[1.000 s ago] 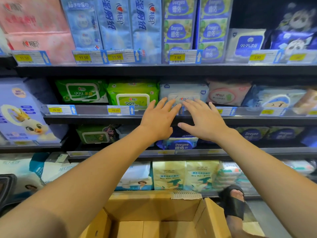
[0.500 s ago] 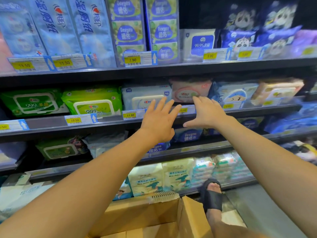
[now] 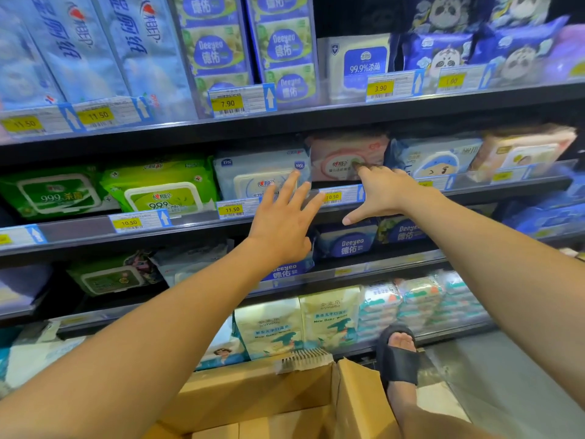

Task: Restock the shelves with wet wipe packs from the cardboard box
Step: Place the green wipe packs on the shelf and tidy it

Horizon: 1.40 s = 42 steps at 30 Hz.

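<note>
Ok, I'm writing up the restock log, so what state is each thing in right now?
left hand: open, fingers spread, holding nothing.
right hand: open, fingers straight, tips at the pink pack.
pink pack: on the shelf, front facing out.
pale blue pack: on the same shelf, lid shut.
cardboard box: flaps open.

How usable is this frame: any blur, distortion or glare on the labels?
Head view: wide-angle lens bows the shelf edge; the 7.90 price tag reads sharply, the leftmost 11.50 tag is smeared; the right hand's fingertips blur against the pink pack; no strong glare.
</note>
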Available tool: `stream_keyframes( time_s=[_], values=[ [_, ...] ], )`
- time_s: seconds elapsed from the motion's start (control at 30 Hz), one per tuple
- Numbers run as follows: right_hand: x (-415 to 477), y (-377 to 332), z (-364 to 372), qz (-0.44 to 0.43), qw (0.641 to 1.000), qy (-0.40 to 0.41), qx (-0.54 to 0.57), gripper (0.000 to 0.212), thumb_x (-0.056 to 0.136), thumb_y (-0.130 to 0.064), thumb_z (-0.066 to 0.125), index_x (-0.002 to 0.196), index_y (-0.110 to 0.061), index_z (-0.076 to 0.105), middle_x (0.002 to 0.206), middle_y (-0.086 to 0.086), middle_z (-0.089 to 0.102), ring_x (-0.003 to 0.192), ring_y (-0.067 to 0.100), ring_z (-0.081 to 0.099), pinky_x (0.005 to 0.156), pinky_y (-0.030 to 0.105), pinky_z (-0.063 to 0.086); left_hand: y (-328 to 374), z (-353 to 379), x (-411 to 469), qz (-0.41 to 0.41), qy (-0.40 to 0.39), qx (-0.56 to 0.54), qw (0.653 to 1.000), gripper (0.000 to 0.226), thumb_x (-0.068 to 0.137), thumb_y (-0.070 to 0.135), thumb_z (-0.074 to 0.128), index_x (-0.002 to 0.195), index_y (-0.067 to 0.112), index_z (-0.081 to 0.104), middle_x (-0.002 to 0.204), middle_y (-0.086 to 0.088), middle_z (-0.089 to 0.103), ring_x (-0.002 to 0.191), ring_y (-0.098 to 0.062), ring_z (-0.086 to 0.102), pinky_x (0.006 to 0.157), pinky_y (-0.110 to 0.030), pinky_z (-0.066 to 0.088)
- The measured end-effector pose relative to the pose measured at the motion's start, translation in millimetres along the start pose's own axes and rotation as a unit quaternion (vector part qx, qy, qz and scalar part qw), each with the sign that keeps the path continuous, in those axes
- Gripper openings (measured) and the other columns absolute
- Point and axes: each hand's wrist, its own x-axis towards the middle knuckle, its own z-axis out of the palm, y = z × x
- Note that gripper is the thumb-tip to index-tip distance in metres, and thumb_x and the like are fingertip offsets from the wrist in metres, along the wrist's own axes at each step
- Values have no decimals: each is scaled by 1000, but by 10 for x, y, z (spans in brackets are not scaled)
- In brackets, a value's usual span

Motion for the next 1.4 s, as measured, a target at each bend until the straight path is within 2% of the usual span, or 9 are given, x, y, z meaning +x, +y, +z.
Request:
stream_keyframes(
  time_s=[0.17, 0.27, 0.4, 0.5, 0.67, 0.87, 1.0, 1.2, 1.4],
  values=[
    [-14, -32, -18, 13, 1000, -10, 0, 109, 62, -85, 75, 137, -11, 45, 140, 10, 54, 132, 33, 49, 107, 51, 39, -5, -64, -21, -2, -22, -12, 1000, 90, 94, 52, 56, 164, 27, 7, 173, -9, 3, 158, -33, -15, 126, -60, 8],
    [-114, -43, -43, 13, 1000, 14, -8, 105, 63, -82, 77, 135, -13, 46, 140, 10, 54, 132, 33, 48, 109, 51, 40, -1, -185, -63, 2, -34, -29, 999, 89, 95, 48, 56, 165, 27, 5, 173, -7, -2, 158, -32, -12, 127, -59, 5],
    [-422, -90, -192, 17, 999, 37, -7, 118, 71, -75, 77, 158, -13, 28, 158, 9, 41, 146, 31, 36, 119, 51, 35, 21, -434, -197, 16, -28, -40, 999, 89, 96, 44, 56, 165, 26, 3, 173, -6, -6, 159, -32, -10, 127, -57, 5],
    [-803, -141, -396, 22, 999, 49, -2, 119, 74, -71, 77, 164, -17, 21, 167, 5, 29, 153, 28, 26, 123, 49, 30, 67, -697, -358, 32, -17, -39, 999, 89, 97, 44, 56, 165, 27, 1, 173, -5, -6, 159, -31, -10, 127, -57, 8],
    [-1407, -147, -738, 52, 994, 92, -1, 113, 76, -69, 78, 163, -18, 25, 167, 5, 30, 153, 27, 28, 123, 50, 29, 190, -1177, -633, 51, 25, -40, 998, 89, 97, 43, 58, 165, 27, 3, 173, -5, -4, 159, -31, -8, 127, -58, 8],
    [-1615, 56, -901, 93, 983, 154, 25, 99, 83, -63, 74, 160, -16, 33, 165, 6, 35, 151, 28, 33, 122, 49, 32, 432, -1394, -562, 69, 58, -60, 994, 91, 95, 41, 60, 165, 28, 3, 174, -4, -3, 159, -30, -6, 127, -58, 7],
    [-1557, 292, -719, 123, 973, 181, 70, 92, 87, -61, 71, 158, -14, 37, 160, 8, 42, 147, 29, 39, 119, 49, 36, 640, -1344, -330, 84, 40, -56, 994, 90, 96, 41, 58, 165, 27, 2, 174, -4, -4, 159, -30, -7, 127, -58, 6],
    [-1326, 767, -158, 164, 948, 200, 188, 92, 81, -62, 74, 155, -18, 41, 153, 4, 49, 143, 27, 43, 113, 52, 42, 1056, -1090, 210, 119, -11, -37, 992, 85, 100, 42, 51, 165, 25, 0, 173, -4, -6, 159, -29, -7, 127, -58, 7],
    [-860, 1122, 326, 154, 944, 214, 200, 100, 78, -67, 67, 159, -24, 30, 164, -1, 34, 153, 24, 26, 121, 56, 28, 1406, -781, 911, 121, -29, -50, 991, 87, 97, 41, 55, 165, 23, 5, 174, -2, 1, 160, -26, -3, 127, -55, 8]
  ],
)
